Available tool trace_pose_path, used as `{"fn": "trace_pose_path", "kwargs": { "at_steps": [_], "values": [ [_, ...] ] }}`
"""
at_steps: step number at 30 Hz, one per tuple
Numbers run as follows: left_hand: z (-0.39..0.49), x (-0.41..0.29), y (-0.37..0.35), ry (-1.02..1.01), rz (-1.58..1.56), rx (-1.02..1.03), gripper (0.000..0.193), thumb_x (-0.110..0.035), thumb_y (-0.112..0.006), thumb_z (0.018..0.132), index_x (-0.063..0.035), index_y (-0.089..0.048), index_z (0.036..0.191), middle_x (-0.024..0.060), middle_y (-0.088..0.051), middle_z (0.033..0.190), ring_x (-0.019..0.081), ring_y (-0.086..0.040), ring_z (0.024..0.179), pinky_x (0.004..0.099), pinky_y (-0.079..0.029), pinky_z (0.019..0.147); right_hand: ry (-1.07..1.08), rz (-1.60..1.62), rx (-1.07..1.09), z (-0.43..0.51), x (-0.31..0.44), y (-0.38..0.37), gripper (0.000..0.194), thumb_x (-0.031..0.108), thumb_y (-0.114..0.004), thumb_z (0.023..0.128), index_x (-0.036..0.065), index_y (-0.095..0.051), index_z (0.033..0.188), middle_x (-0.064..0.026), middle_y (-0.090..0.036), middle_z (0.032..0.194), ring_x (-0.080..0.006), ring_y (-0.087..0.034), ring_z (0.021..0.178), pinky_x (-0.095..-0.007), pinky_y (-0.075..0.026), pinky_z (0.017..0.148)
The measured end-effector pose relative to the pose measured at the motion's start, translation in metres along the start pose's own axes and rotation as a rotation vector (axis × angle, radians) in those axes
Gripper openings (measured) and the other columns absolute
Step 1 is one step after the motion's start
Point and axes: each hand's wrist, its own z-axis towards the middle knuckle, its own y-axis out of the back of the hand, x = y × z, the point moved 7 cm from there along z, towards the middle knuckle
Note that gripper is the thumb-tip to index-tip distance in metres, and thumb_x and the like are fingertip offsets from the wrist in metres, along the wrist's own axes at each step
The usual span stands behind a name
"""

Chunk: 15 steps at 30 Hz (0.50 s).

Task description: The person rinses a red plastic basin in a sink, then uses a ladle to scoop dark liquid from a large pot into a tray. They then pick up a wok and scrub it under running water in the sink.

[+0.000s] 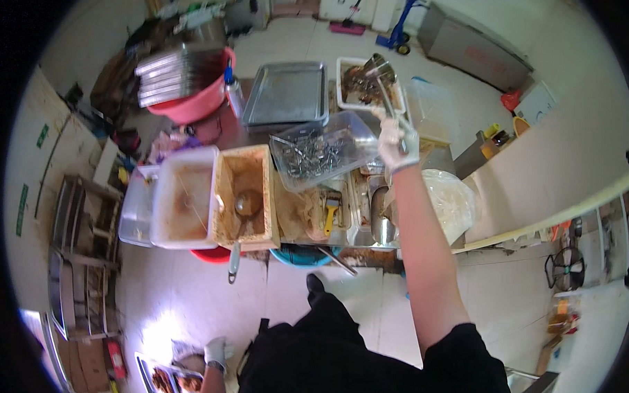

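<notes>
My right hand [399, 139], in a whitish glove, grips the handle of a metal ladle [379, 69]. The ladle's cup is over a white tray [342, 96] with dark brown, wet-looking food in it. Just left of that hand, a clear plastic bin [290, 181] holds many small metal pieces. Low at the left, my left hand [216, 351] is gloved too, with a dark band at the wrist. It is beside a metal tray [143, 370] that carries reddish-brown food; I cannot tell whether the fingers hold its edge.
On the table stand a grimy box [270, 200] with a strainer [249, 202], a white tub [213, 182], a baking tray [287, 94], a yellow-handled brush [331, 212], a metal scoop [380, 219] and a plastic bag [452, 201]. A pink basin [193, 106] holds stacked metal trays.
</notes>
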Motion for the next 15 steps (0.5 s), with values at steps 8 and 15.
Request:
{"fn": "trace_pose_path", "kwargs": {
  "at_steps": [8, 15],
  "values": [
    [0.064, 0.062, -0.007, 0.031, 0.529, 0.352, 0.022, -0.026, -0.059, 0.101, -0.0067, -0.07, 0.101, 0.0136, -0.071, 0.087, 0.0258, -0.068, 0.063, 0.0357, -0.058, 0.058, 0.076, 0.082, -0.019, -0.266, -0.207, -0.112, 0.063, 0.032, -0.051, 0.109, 0.001, -0.032, 0.16, -0.0021, -0.052, 0.074, -0.0119, -0.048, 0.05, -0.0266, -0.043, 0.042],
    [0.038, 0.096, -0.156, 0.102, 0.996, 0.64, 0.029, -0.027, -0.064, 0.099, -0.0042, -0.067, 0.117, 0.0144, -0.074, 0.101, 0.0298, -0.073, 0.077, 0.0449, -0.06, 0.066, 0.495, -0.313, -0.428, -0.602, -0.366, -0.178, 0.059, 0.033, -0.042, 0.114, -0.001, -0.032, 0.161, 0.0023, -0.046, 0.067, -0.0063, -0.037, 0.042, -0.0237, -0.033, 0.035]
  ]
}}
